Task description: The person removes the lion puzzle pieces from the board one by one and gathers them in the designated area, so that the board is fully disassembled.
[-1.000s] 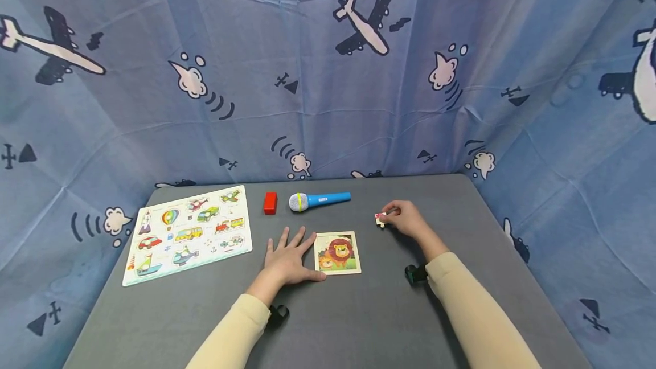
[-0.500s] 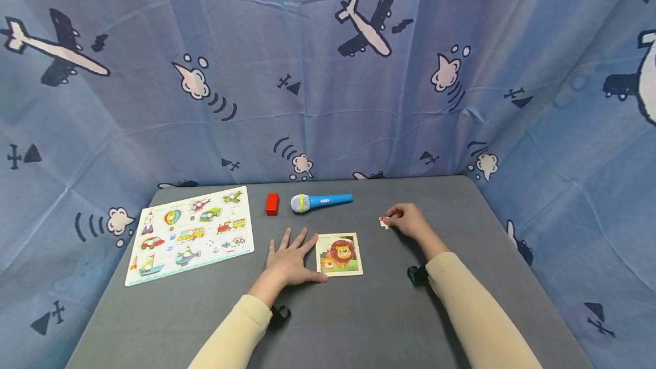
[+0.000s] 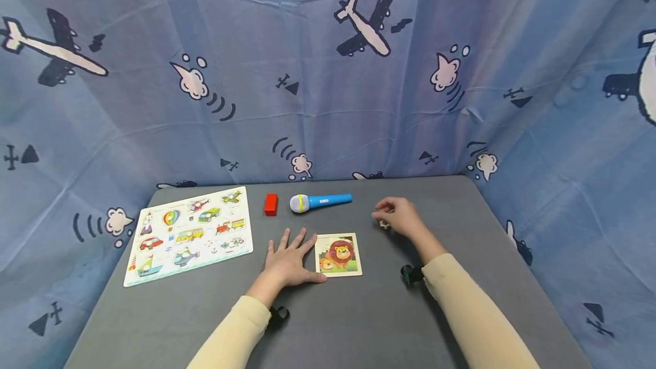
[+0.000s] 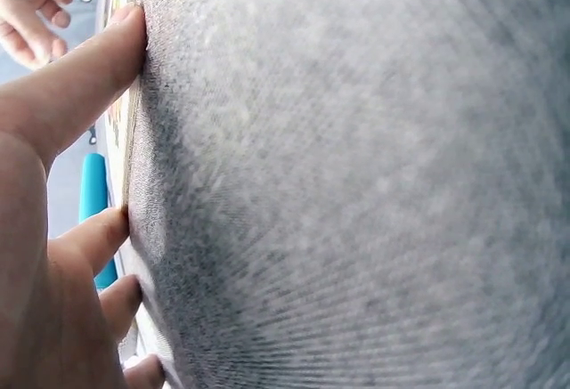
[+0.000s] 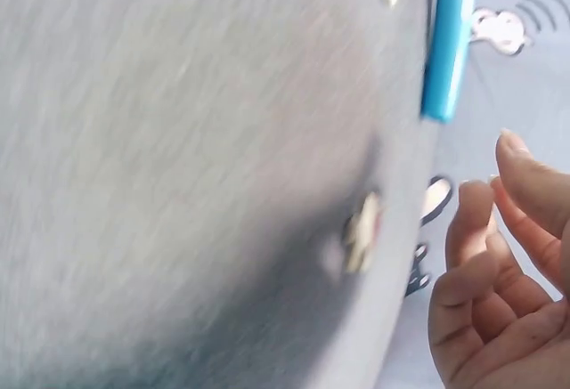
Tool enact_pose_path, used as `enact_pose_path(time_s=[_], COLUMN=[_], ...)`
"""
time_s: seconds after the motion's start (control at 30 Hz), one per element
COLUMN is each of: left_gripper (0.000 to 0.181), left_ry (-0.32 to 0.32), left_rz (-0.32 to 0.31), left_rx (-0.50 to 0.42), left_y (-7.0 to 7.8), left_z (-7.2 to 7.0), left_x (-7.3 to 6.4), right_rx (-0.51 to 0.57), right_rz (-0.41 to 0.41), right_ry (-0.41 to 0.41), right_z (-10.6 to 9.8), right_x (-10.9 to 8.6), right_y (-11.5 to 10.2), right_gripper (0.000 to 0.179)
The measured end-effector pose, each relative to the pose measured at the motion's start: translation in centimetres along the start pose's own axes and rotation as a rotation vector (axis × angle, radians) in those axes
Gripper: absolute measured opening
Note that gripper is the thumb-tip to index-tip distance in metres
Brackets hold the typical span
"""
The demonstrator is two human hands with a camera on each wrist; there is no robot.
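My left hand [image 3: 288, 265] lies on the table with its fingers spread. Its thumb and index fingertip touch the left side of a square wooden lion puzzle [image 3: 340, 254] in a pale frame. The left wrist view shows these fingertips against the puzzle's edge. My right hand [image 3: 403, 218] hovers with loosely bent fingers over a small puzzle piece [image 3: 384, 224] on the table, which it partly hides from the head camera. From the right wrist, that piece [image 5: 362, 231] looks blurred and stands apart from the fingers, which hold nothing.
A toy microphone [image 3: 320, 201] with a blue handle lies behind the lion puzzle. Beside it stands a red block [image 3: 271, 204]. A vehicle picture board [image 3: 189, 235] covers the table's left part. Blue airplane-print cloth [image 3: 328, 90] hangs behind the grey table [image 3: 359, 323].
My right hand has let go of the small puzzle piece and risen slightly off it. The piece now rests on the table. My left hand and the lion puzzle stay put.
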State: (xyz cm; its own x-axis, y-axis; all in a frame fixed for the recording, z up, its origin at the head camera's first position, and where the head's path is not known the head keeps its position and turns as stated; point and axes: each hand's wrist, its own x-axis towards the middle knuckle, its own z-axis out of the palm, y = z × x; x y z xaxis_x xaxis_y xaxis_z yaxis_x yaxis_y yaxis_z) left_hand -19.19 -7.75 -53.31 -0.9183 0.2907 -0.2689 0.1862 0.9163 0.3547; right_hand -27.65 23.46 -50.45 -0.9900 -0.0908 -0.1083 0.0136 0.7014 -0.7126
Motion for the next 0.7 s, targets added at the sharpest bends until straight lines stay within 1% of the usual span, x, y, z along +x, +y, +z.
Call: enact_pose_path(time_s=[0.13,0.37,0.63,0.7], left_gripper=[0.106,0.107,0.106,0.105], left_ry=[0.005,0.000,-0.010,-0.015], left_rz=[0.008,-0.003,-0.012,-0.014], left_rx=[0.005,0.005,0.000,0.003], left_y=[0.2,0.2,0.1,0.1], left_z=[0.0,-0.1,-0.1,-0.1], left_x=[0.1,0.1,0.2,0.2], right_rx=[0.026,0.001,0.006,0.003], right_rz=[-0.031,-0.078,-0.100,-0.115], right_ry=[-0.016,-0.011,-0.058,-0.071], right_z=[0.3,1.5,3.1,3.6], right_x=[-0.5,-1.2,-2.4,-2.7], right_y=[-1.3,-3.0,-4.8,-5.1], right_gripper=[0.033,0.031,0.025,0.024])
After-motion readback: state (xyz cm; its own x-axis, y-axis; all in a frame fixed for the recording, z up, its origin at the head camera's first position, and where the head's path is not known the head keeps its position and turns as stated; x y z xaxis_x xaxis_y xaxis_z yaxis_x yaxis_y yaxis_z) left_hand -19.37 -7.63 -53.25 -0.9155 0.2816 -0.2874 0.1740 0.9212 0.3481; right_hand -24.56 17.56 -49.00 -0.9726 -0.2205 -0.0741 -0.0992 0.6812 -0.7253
